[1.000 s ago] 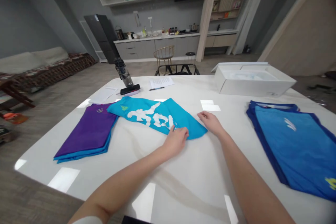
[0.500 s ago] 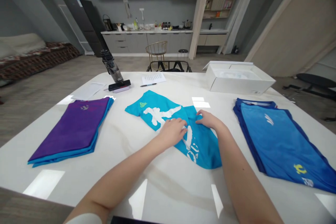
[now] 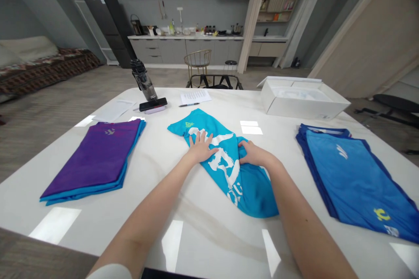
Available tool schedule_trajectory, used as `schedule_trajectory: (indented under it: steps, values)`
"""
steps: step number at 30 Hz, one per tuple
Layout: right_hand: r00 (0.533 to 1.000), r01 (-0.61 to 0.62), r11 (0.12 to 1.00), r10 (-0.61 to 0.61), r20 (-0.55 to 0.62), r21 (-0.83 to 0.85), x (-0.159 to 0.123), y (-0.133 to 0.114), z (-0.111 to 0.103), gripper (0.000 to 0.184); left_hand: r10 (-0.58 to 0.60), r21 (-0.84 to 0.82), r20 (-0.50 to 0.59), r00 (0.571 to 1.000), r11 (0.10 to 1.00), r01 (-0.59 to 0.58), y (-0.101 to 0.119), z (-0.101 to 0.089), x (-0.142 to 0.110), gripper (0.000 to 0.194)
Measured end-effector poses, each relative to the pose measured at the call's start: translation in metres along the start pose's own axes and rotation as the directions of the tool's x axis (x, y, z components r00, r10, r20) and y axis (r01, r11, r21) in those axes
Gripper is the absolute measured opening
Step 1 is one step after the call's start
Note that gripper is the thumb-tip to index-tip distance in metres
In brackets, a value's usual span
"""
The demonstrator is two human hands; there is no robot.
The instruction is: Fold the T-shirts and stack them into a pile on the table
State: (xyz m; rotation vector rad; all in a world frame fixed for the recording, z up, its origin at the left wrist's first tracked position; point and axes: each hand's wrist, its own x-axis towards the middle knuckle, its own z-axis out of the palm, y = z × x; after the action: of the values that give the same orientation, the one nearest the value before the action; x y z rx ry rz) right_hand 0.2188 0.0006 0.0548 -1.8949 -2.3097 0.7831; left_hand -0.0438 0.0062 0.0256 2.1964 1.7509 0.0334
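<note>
A turquoise T-shirt (image 3: pixel 225 139) with white brush-stroke print and a small yellow-green logo lies partly folded, slanting across the middle of the white table (image 3: pixel 144 226). My left hand (image 3: pixel 200 148) rests flat on its printed front, fingers spread. At the shirt's right side, my right hand (image 3: pixel 253 153) is curled with thumb and fingers on a fold of the fabric; the cloth bulges below it. To the left lies a stack of folded shirts, a purple shirt (image 3: pixel 94 157) on top of blue ones. On the right are folded blue jerseys (image 3: pixel 353 174).
An open white box (image 3: pixel 297 107) stands at the back right. Toward the back left are a handheld vacuum cleaner (image 3: pixel 144 80), a black phone (image 3: pixel 153 104), papers (image 3: pixel 114 110), a printed sheet (image 3: pixel 196 96) and a pen (image 3: pixel 189 105). Chairs (image 3: pixel 197 59) stand beyond the table.
My left hand has moved up and left across the shirt, its fingers now spread flat. My right hand has shifted slightly and curled at the fold. The view has shifted a little.
</note>
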Motion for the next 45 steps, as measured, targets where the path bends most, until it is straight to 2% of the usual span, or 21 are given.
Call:
schedule_trajectory:
  steps: [4, 8, 13, 15, 17, 19, 21, 22, 25, 27, 30, 32, 35, 37, 38, 40, 42, 43, 45]
  values:
    - [0.999, 0.027, 0.999, -0.027, -0.03, 0.023, 0.002, 0.005, -0.007, 0.048, 0.066, 0.001, 0.045, 0.997, 0.998, -0.066, -0.002, -0.006, 0.01, 0.083]
    - [0.997, 0.016, 0.998, -0.012, -0.073, 0.054, 0.006, 0.016, -0.014, 0.032, 0.18, 0.007, 0.082, 0.98, 0.984, -0.181, 0.006, -0.012, 0.028, 0.081]
    - [0.992, -0.08, 0.992, 0.09, -0.094, 0.099, 0.005, 0.037, -0.02, 0.041, 0.344, -0.048, 0.127, 0.93, 0.939, -0.34, 0.024, -0.02, 0.06, 0.08]
    - [0.985, -0.13, 0.983, 0.143, -0.097, 0.131, 0.004, 0.046, -0.022, 0.049, 0.375, -0.119, 0.143, 0.916, 0.925, -0.361, 0.034, -0.025, 0.071, 0.069]
    - [0.978, -0.175, 0.97, 0.191, -0.086, 0.17, 0.005, 0.054, -0.022, 0.059, 0.351, -0.205, 0.075, 0.933, 0.921, -0.33, 0.05, -0.026, 0.075, 0.053]
    - [0.975, -0.205, 0.961, 0.217, -0.047, 0.184, 0.006, 0.06, -0.021, 0.066, 0.278, -0.223, -0.094, 0.956, 0.93, -0.292, 0.07, -0.022, 0.072, 0.049]
    - [0.975, -0.217, 0.965, 0.223, -0.024, 0.151, 0.008, 0.064, -0.02, 0.061, 0.23, -0.136, -0.262, 0.937, 0.953, -0.271, 0.095, -0.012, 0.064, 0.048]
    - [0.975, -0.216, 0.968, 0.221, -0.023, 0.124, 0.009, 0.065, -0.02, 0.054, 0.244, -0.077, -0.295, 0.924, 0.958, -0.277, 0.107, -0.006, 0.059, 0.047]
    - [0.974, -0.225, 0.97, 0.226, 0.001, 0.094, 0.008, 0.067, -0.023, 0.025, 0.262, 0.04, -0.27, 0.926, 0.964, -0.261, 0.134, 0.009, 0.048, 0.037]
    - [0.969, -0.247, 0.959, 0.241, 0.061, 0.139, 0.006, 0.068, -0.026, 0.015, 0.246, 0.043, -0.248, 0.937, 0.969, -0.243, 0.141, 0.014, 0.045, 0.029]
    - [0.961, -0.255, 0.947, 0.228, 0.154, 0.193, 0.001, 0.069, -0.031, 0.012, 0.232, -0.089, -0.283, 0.931, 0.96, -0.266, 0.136, 0.015, 0.046, 0.02]
    - [0.963, -0.21, 0.96, 0.169, 0.212, 0.185, -0.002, 0.068, -0.035, 0.014, 0.231, -0.239, -0.351, 0.907, 0.915, -0.326, 0.129, 0.014, 0.046, 0.015]
    - [0.962, -0.124, 0.98, 0.08, 0.26, 0.158, -0.004, 0.064, -0.038, 0.018, 0.186, -0.482, -0.475, 0.86, 0.763, -0.431, 0.116, 0.011, 0.042, 0.012]
    - [0.963, -0.098, 0.985, 0.058, 0.264, 0.14, -0.004, 0.059, -0.038, 0.019, 0.078, -0.675, -0.493, 0.866, 0.594, -0.438, 0.106, 0.008, 0.037, 0.012]
    - [0.963, -0.096, 0.987, 0.058, 0.263, 0.132, -0.004, 0.055, -0.038, 0.019, 0.007, -0.776, -0.466, 0.885, 0.478, -0.412, 0.1, 0.006, 0.035, 0.013]
    - [0.965, -0.101, 0.988, 0.07, 0.252, 0.114, -0.002, 0.049, -0.036, 0.018, -0.137, -0.925, -0.358, 0.924, 0.186, -0.331, 0.085, 0.002, 0.029, 0.019]
    - [0.973, -0.114, 0.989, 0.093, 0.211, 0.091, 0.001, 0.045, -0.033, 0.02, -0.257, -0.958, -0.23, 0.939, -0.111, -0.265, 0.066, -0.004, 0.024, 0.026]
    - [0.978, -0.117, 0.99, 0.101, 0.183, 0.081, 0.002, 0.043, -0.031, 0.024, -0.31, -0.941, -0.173, 0.935, -0.229, -0.25, 0.056, -0.007, 0.021, 0.027]
    - [0.986, -0.11, 0.992, 0.099, 0.136, 0.07, 0.006, 0.04, -0.027, 0.037, -0.389, -0.896, -0.074, 0.918, -0.379, -0.232, 0.033, -0.011, 0.015, 0.026]
